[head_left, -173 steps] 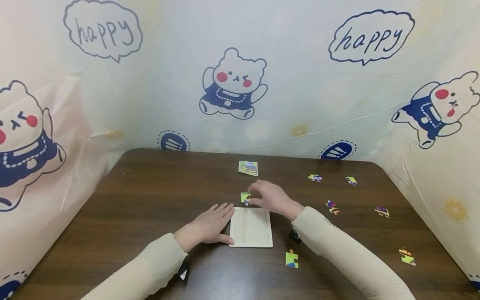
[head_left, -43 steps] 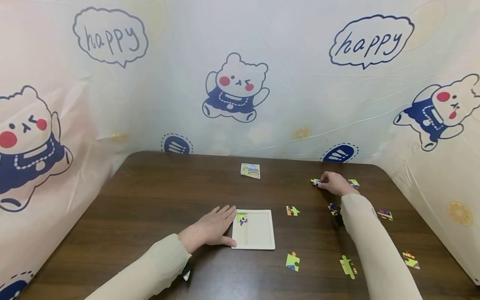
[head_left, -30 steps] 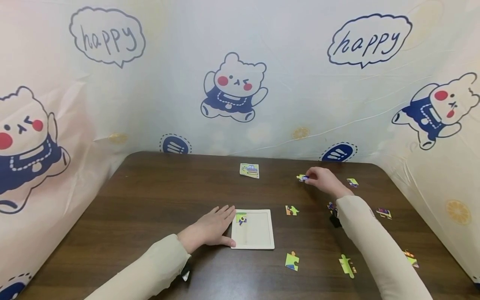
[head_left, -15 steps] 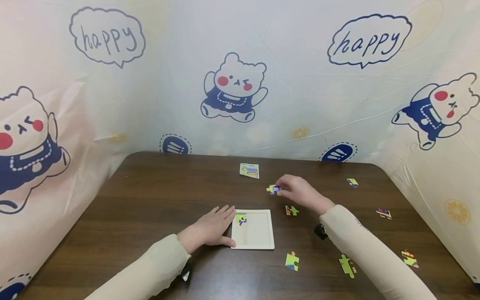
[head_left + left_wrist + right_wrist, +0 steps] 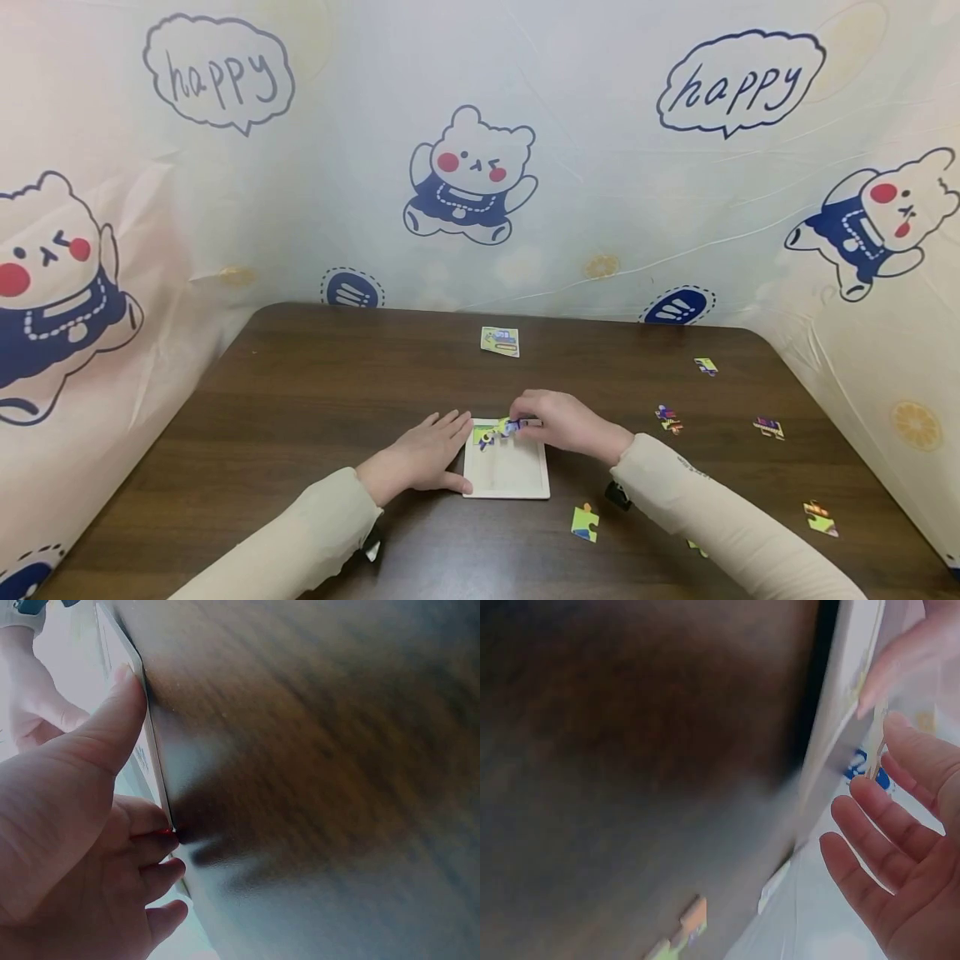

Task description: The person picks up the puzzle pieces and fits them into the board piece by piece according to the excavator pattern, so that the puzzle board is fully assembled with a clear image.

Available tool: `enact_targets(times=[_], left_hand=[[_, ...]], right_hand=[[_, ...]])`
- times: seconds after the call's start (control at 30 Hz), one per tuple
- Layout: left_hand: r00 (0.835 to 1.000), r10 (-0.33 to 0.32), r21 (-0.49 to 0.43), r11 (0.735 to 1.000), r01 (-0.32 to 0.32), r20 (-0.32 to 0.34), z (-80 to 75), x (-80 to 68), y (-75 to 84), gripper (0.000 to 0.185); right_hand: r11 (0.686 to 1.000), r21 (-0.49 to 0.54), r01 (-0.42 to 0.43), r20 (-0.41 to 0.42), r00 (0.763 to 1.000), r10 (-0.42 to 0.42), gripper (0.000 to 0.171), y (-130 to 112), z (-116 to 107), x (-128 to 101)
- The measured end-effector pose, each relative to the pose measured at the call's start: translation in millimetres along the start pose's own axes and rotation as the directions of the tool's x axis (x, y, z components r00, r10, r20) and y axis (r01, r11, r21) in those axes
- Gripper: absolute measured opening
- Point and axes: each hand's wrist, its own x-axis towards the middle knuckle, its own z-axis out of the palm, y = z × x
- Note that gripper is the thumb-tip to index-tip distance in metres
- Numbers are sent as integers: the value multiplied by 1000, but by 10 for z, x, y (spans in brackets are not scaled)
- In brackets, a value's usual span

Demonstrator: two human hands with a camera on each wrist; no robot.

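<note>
A white puzzle tray lies on the dark wooden table. One green piece sits in its far left corner. My left hand lies flat against the tray's left edge, fingers straight; the left wrist view shows the thumb pressing the tray rim. My right hand pinches a small purple and green puzzle piece over the tray's far edge, beside the seated piece. In the right wrist view that piece shows edge-on between thumb and finger, above the tray.
Loose puzzle pieces lie at the front, right of the tray, and further right. A small picture card lies further back. Printed plastic sheeting walls in the table on three sides.
My right hand picked a piece from the back right of the table and carried it left to the tray's far edge. The left hand stayed on the tray.
</note>
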Motion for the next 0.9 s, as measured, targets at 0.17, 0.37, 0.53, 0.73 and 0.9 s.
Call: enact_targets(times=[0.17, 0.37, 0.53, 0.73, 0.9], left_hand=[[1000, -2, 2, 1000, 2, 5, -3, -1, 4, 89], [1000, -1, -6, 1000, 1, 5, -8, -3, 0, 89], [1000, -3, 2, 1000, 3, 6, -9, -3, 0, 90], [1000, -9, 10, 1000, 9, 9, -4, 3, 4, 89], [1000, -14, 22, 1000, 14, 13, 3, 11, 6, 90]], right_hand=[[998, -35, 50, 16, 999, -50, 12, -11, 70, 3], [992, -77, 104, 4, 995, -104, 15, -33, 85, 17], [987, -117, 110, 8, 994, -110, 17, -34, 107, 51], [984, -138, 109, 23, 994, -107, 15, -36, 122, 88], [982, -152, 108, 44, 994, -102, 14, -49, 106, 99]])
